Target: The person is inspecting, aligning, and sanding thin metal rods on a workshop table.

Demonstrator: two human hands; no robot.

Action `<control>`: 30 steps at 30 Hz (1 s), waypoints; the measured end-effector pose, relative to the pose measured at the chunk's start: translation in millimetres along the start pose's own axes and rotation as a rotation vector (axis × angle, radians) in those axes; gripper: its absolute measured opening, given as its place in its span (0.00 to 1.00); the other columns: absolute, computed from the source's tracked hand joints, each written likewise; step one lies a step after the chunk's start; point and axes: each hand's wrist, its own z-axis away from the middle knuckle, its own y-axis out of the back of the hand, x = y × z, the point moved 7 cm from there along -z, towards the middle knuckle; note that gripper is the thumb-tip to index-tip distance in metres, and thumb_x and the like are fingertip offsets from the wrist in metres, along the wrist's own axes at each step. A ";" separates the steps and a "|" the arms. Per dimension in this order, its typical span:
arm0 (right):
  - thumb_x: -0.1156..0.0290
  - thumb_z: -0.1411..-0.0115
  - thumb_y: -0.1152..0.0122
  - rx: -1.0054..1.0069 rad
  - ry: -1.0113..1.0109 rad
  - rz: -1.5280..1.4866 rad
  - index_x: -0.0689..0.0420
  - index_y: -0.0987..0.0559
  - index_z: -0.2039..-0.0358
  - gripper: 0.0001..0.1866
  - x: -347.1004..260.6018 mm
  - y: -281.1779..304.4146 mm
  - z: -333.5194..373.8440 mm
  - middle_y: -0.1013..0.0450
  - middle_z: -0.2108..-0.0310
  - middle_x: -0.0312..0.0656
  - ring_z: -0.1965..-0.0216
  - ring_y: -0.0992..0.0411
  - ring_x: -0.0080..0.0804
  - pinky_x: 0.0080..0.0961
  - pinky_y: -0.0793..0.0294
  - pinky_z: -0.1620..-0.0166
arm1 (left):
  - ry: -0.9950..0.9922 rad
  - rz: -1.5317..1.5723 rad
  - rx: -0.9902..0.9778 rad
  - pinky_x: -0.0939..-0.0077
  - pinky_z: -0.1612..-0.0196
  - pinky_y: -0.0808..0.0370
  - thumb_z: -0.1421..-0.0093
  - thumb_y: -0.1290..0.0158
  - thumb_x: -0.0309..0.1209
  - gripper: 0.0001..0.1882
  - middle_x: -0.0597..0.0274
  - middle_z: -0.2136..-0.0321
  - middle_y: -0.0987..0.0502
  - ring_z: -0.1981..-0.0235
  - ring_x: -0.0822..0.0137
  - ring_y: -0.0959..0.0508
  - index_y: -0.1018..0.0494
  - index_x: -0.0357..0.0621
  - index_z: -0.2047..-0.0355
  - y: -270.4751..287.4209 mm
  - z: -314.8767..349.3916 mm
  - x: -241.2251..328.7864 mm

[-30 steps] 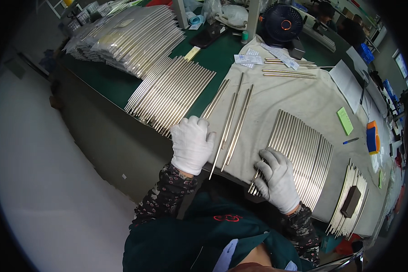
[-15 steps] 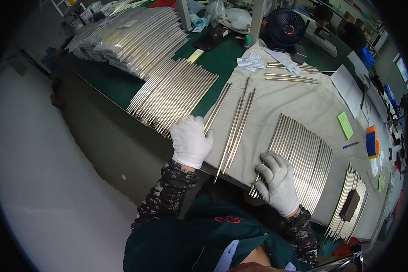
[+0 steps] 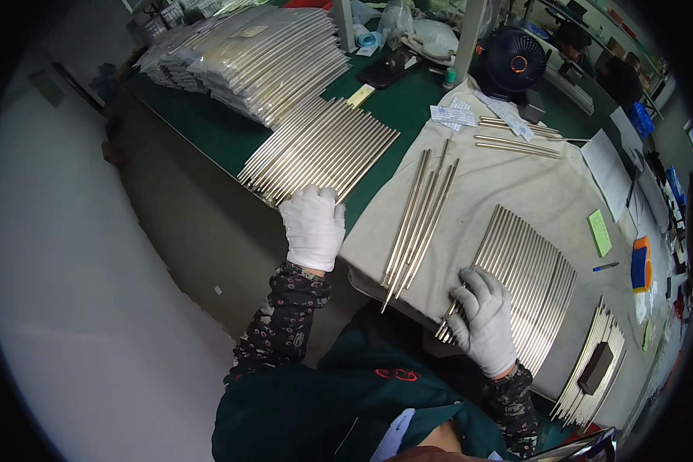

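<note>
My left hand (image 3: 313,228), in a white glove, is at the near end of a stack of shiny metal rods (image 3: 323,146) at the left. Its fingers curl over the rod ends; their tips are hidden. My right hand (image 3: 483,319), also gloved, is closed around the left edge of a wide row of metal rods (image 3: 525,269) on the cloth. Several short rod ends show under its thumb. Between the hands lies a loose bunch of long metal rods (image 3: 421,223), whose near ends reach past the table edge.
Plastic-wrapped rods (image 3: 285,58) are piled at the far left. A dark block (image 3: 595,368) rests on more rods (image 3: 576,393) at the right. Around the pale cloth (image 3: 377,246) are paper slips (image 3: 454,115), a black fan (image 3: 513,63), a green note (image 3: 600,233), a pen (image 3: 605,267) and an orange-blue tape roll (image 3: 641,266).
My left hand has shifted left along the rod stack. Rods that lay apart beside it are now with the loose bunch. My right hand keeps its place, and the view has swung slightly left.
</note>
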 end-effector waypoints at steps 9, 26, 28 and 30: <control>0.66 0.56 0.34 0.016 0.008 0.009 0.57 0.27 0.57 0.24 -2.7 1.3 0.1 0.34 0.48 0.47 0.43 0.38 0.49 0.46 0.38 0.43 | 0.031 0.034 -0.053 0.59 0.64 0.30 0.55 0.35 0.38 0.18 0.58 0.72 0.24 0.65 0.56 0.25 0.24 0.43 0.67 2.4 4.3 -1.3; 0.66 0.56 0.34 -0.003 -0.018 0.018 0.57 0.27 0.58 0.22 -1.9 -0.1 -3.8 0.33 0.48 0.47 0.44 0.37 0.49 0.45 0.38 0.44 | 0.168 0.038 0.055 0.59 0.62 0.30 0.56 0.36 0.48 0.23 0.56 0.70 0.24 0.64 0.57 0.25 0.24 0.42 0.69 12.3 0.2 -17.6; 0.66 0.55 0.34 -0.002 -0.017 0.022 0.57 0.27 0.58 0.22 -2.4 -0.6 -1.7 0.33 0.48 0.47 0.44 0.37 0.49 0.45 0.38 0.43 | 0.156 0.006 0.056 0.59 0.63 0.30 0.55 0.36 0.47 0.22 0.56 0.70 0.24 0.64 0.57 0.25 0.24 0.42 0.68 6.2 3.1 -23.1; 0.66 0.55 0.34 0.000 -0.018 0.028 0.57 0.27 0.58 0.22 -3.1 -0.6 -0.8 0.33 0.48 0.47 0.44 0.37 0.49 0.45 0.38 0.43 | 0.146 -0.025 0.041 0.58 0.63 0.30 0.51 0.39 0.45 0.18 0.57 0.71 0.25 0.64 0.57 0.25 0.24 0.43 0.68 6.2 3.8 -23.6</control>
